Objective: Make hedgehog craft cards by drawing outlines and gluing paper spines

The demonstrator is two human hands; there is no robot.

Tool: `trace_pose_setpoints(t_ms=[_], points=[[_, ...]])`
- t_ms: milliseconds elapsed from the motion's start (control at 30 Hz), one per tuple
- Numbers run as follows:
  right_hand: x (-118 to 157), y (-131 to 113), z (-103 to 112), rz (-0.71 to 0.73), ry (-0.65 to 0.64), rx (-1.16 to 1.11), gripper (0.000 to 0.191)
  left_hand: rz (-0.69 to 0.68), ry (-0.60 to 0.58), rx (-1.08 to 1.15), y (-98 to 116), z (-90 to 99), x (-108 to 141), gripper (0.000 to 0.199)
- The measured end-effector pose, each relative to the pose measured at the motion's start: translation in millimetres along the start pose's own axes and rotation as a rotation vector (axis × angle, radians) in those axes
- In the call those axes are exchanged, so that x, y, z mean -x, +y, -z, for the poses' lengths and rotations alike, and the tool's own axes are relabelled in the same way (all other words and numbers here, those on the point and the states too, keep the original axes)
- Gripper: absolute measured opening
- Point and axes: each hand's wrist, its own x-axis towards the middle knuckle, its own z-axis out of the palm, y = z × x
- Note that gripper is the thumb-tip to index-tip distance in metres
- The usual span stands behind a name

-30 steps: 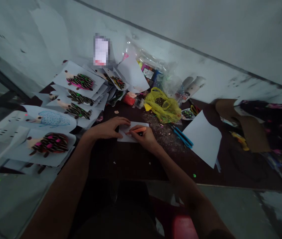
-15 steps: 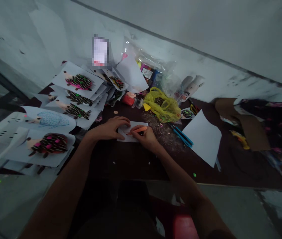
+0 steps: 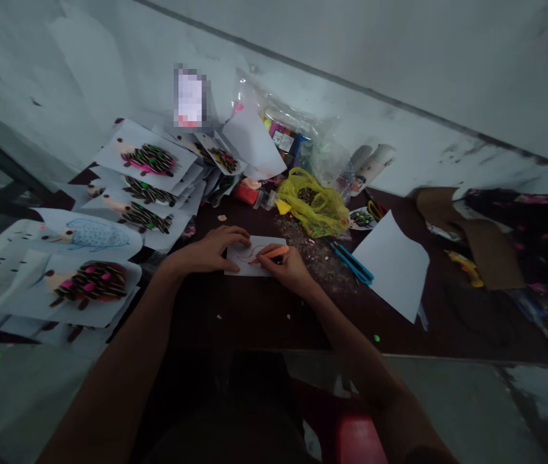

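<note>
My right hand (image 3: 288, 268) is shut on an orange marker (image 3: 272, 253), its tip on a small white card (image 3: 249, 263). Thin orange curved lines (image 3: 249, 252) are drawn on this card. My left hand (image 3: 212, 251) lies flat with its fingers spread, the fingertips resting on the card's left edge. The right hand hides the card's lower right corner.
Paper hedgehog collages (image 3: 148, 160) lie in overlapping piles on the left of the dark table (image 3: 249, 316). Wood shavings, blue-handled scissors (image 3: 352, 263), a white sheet (image 3: 392, 264), a yellow plastic bag (image 3: 313, 204) and a clear bag (image 3: 278, 132) lie beyond my hands.
The orange marker tip has shifted slightly on the card, and orange lines now show more clearly. The whole view has drifted a little to the right, moving the table left in the picture.
</note>
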Motion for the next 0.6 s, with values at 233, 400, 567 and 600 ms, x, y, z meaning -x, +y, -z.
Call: trace_pose_setpoints(t_ms=[233,400,567,600], points=[[3.3,-4.5,4.3,-0.008,-0.012,0.0,0.019,-0.004,0.013,0.007,-1.6,-1.2,0.1,0.052],[2.9,-2.4,4.7,-0.011,-0.003,-0.015,0.019,-0.005,0.012,-0.006,0.2,-0.4,0.2,0.051],[3.8,-3.6,7.1,-0.027,-0.002,-0.004,0.018,-0.007,0.01,-0.018,-2.4,-1.4,-0.7,0.053],[4.0,-4.3,7.8,-0.029,-0.003,-0.004,0.018,-0.007,0.011,-0.015,-3.0,-1.7,-0.7,0.053]])
